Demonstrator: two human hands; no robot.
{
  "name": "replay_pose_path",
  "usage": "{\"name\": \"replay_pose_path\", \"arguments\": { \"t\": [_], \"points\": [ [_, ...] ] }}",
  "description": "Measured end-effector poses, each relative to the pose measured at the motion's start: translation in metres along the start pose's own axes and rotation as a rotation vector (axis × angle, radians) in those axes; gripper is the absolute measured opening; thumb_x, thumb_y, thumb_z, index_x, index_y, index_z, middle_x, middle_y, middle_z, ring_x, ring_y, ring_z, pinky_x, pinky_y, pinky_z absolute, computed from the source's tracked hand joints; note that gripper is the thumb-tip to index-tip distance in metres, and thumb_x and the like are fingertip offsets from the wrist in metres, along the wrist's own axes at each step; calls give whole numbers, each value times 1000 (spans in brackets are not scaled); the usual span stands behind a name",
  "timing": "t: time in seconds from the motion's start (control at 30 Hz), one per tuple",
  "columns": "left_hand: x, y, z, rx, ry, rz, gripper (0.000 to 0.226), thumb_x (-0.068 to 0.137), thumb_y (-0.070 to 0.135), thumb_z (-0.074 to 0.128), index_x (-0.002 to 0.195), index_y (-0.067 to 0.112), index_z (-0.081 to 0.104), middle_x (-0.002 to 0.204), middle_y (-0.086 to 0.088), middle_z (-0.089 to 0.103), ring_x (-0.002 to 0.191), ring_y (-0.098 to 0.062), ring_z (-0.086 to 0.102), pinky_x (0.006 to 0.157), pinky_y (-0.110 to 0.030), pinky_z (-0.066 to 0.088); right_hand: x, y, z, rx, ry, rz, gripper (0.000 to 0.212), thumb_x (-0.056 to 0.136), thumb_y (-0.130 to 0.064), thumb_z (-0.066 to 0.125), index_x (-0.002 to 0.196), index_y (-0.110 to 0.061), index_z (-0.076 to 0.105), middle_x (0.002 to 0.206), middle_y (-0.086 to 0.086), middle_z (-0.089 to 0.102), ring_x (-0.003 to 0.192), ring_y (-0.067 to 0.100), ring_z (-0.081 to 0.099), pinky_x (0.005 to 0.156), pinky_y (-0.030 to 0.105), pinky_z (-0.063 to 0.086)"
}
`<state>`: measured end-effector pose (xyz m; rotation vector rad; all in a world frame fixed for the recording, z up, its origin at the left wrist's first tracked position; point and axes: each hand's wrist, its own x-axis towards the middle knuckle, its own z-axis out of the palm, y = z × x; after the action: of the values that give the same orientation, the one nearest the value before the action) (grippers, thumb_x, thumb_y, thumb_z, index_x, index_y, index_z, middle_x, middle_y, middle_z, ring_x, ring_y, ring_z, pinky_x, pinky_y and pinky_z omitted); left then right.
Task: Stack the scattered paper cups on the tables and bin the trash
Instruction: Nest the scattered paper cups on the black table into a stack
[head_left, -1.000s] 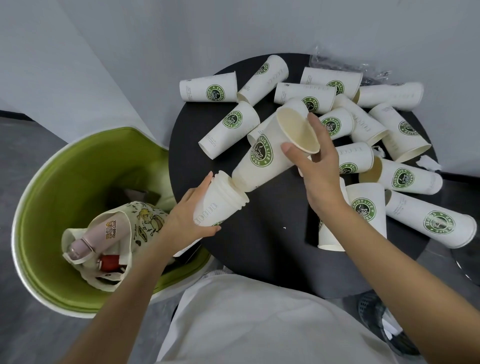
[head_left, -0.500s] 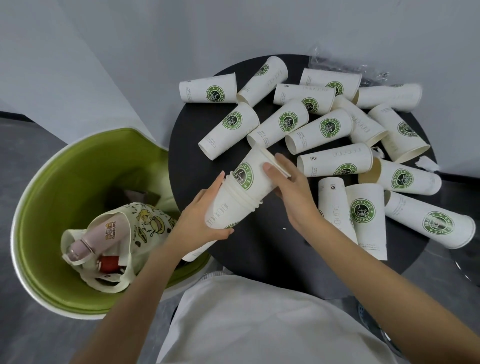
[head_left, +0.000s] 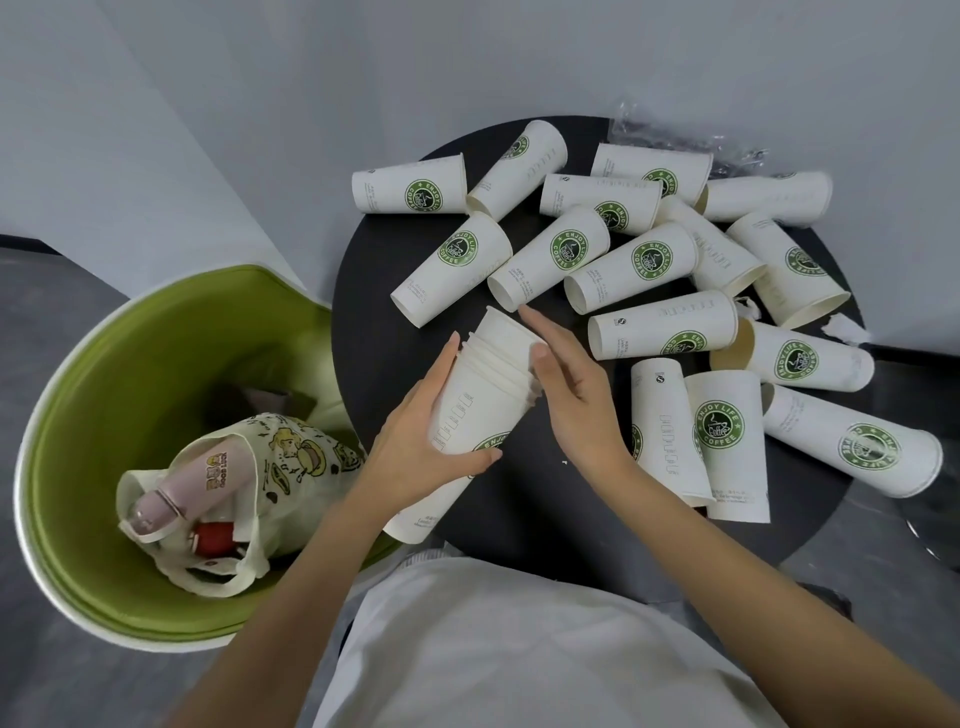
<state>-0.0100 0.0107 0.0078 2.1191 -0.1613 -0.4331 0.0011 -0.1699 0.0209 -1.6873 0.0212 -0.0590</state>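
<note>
Risk: the nested stack of white paper cups lies tilted between both hands, its base at the near edge of the round black table. A slack grip would drop it, and forcing the uneven rims could crush them. Roughly 5 stepped rims show; the green logo is partly hidden. Left hand wraps the stack's side, fingers curled. Right hand is open, thumb against the rims. Loose white logo cups lie beyond and right of the right hand.
</note>
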Motion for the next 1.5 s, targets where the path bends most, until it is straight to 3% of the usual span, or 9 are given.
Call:
{"name": "replay_pose_path", "arguments": {
  "t": [0.13, 0.3, 0.43, 0.6, 0.83, 1.07, 1.33, 1.43, 1.5],
  "points": [
    [1, 6, 2, -21, 15, 9, 109, 64, 53, 76, 145, 60, 3, 128, 25, 47, 118, 2, 47, 101, -41, 49, -7, 2, 3, 6, -8, 13, 33, 100, -20, 40, 129, -30, 54, 133, -5, 55, 128, 12, 47, 109, 39, 39],
    [6, 11, 1, 9, -5, -4, 107, 63, 54, 72, 142, 68, 2, 117, 21, 55, 107, -7, 56, 91, -47, 53, -12, 2, 6, 41, 23, 45, 32, 98, -22, 41, 124, -25, 58, 126, -7, 60, 122, 8, 51, 104, 33, 42],
    [8, 11, 4, -17, -31, -4, 105, 61, 57, 72, 142, 67, 7, 119, 28, 52, 110, -3, 54, 92, -45, 53, -11, 4, -1, 64, -10, 69, 32, 98, -24, 43, 125, -32, 57, 128, -11, 58, 125, 11, 49, 106, 43, 41],
    [8, 11, 13, -40, -61, -15, 105, 59, 58, 72, 143, 66, 10, 120, 43, 44, 116, 4, 49, 98, -41, 51, -15, 7, -13, 67, -1, 89, 35, 97, -23, 46, 131, -24, 53, 130, -7, 56, 122, 2, 50, 98, 18, 42],
    [16, 8, 22, -18, -134, 15, 107, 61, 53, 74, 146, 61, 10, 134, 51, 29, 127, 10, 37, 108, -33, 39, -25, 19, -46, -5, 180, 158, 29, 99, -8, 44, 122, -15, 59, 121, 1, 62, 114, 8, 56, 100, 23, 41],
    [29, 12, 39, -4, -230, 46, 108, 67, 42, 80, 145, 63, 9, 129, 52, 32, 121, 20, 36, 105, -29, 37, -59, 27, -79, -19, 365, 288, 22, 92, -21, 48, 105, -32, 62, 108, -7, 65, 108, 13, 60, 90, 26, 45],
    [36, 21, 56, 19, -341, 90, 107, 65, 47, 77, 145, 63, 8, 143, 46, 26, 136, 8, 32, 114, -37, 35, -116, 44, -107, -115, 642, 435, 22, 92, -4, 51, 94, -25, 59, 81, -5, 61, 69, 6, 58, 81, 38, 46],
    [36, 19, 57, 22, -357, 89, 107, 66, 45, 78, 145, 64, 8, 146, 41, 28, 136, 5, 34, 113, -41, 37, -132, 54, -109, -69, 689, 538, 26, 93, -7, 52, 91, -33, 52, 77, 1, 58, 68, 15, 58, 81, 45, 48],
    [37, 18, 57, 32, -362, 86, 108, 66, 45, 79, 145, 64, 8, 146, 40, 30, 135, 3, 36, 112, -43, 39, -134, 54, -103, 53, 689, 595, 26, 94, -6, 51, 101, -31, 52, 88, 10, 59, 73, 17, 60, 75, 37, 49]
  ]
}}
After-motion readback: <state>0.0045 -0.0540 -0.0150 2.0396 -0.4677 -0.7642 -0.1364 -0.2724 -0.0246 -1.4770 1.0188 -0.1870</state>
